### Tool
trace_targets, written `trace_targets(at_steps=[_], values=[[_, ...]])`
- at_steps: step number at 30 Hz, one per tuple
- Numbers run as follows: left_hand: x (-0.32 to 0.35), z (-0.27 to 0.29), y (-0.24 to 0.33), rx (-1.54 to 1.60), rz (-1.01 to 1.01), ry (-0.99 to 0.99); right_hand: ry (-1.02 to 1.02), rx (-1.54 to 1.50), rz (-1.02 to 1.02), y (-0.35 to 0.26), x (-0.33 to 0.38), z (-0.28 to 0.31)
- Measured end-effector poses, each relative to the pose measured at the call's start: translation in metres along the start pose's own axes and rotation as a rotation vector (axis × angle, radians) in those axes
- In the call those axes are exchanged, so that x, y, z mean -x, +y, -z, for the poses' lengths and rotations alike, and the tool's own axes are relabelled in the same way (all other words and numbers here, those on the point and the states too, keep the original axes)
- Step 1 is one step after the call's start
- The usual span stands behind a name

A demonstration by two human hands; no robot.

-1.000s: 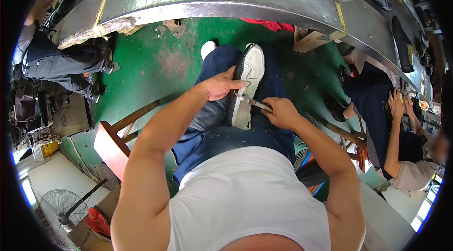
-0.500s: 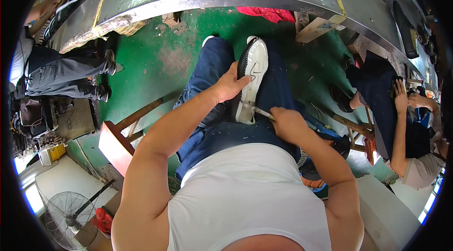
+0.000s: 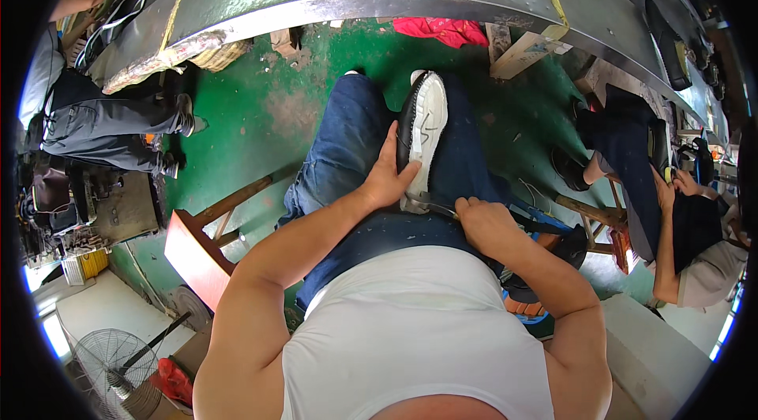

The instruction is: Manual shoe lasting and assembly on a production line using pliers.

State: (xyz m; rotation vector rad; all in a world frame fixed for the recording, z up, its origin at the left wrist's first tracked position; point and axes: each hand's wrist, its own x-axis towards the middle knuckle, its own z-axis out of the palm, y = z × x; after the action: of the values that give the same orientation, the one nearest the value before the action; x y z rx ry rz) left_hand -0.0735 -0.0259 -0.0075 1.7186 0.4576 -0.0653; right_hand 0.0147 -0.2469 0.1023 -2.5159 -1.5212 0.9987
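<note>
A black shoe, sole up, lies along my thighs, its off-white sole facing me and bearing dark curved marks. My left hand grips its near left side, thumb on the sole and fingers stretched along the black upper. From the right, my right hand is closed round a slim metal tool with a hammer-like head. That head is at the sole's near end, seemingly touching it; its exact shape is hard to make out.
A long metal-topped workbench crosses ahead. A wooden stool stands at left, near a wire fan. At right, a seated co-worker's hands handle something dark. Another person's legs show at left. Red cloth lies under the bench.
My left hand has shifted down the shoe toward its near end. The tool's head has moved lower, to the near end of the sole, with my right hand slightly lower too.
</note>
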Motion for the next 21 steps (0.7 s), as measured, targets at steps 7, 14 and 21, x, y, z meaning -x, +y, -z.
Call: trace_targets(at_steps=[7,14,21], values=[[0.021,0.026,0.016,-0.049,0.116,-0.272,-0.279,-0.184,0.239,0.04,-0.009,0.005],[0.023,0.015,0.01,-0.426,-0.058,-0.205,0.209,-0.462,0.016,0.012,-0.034,0.012],[-0.039,0.025,0.025,0.446,0.193,-0.086,0.288,-0.772,-0.123,0.048,-0.043,-0.039]])
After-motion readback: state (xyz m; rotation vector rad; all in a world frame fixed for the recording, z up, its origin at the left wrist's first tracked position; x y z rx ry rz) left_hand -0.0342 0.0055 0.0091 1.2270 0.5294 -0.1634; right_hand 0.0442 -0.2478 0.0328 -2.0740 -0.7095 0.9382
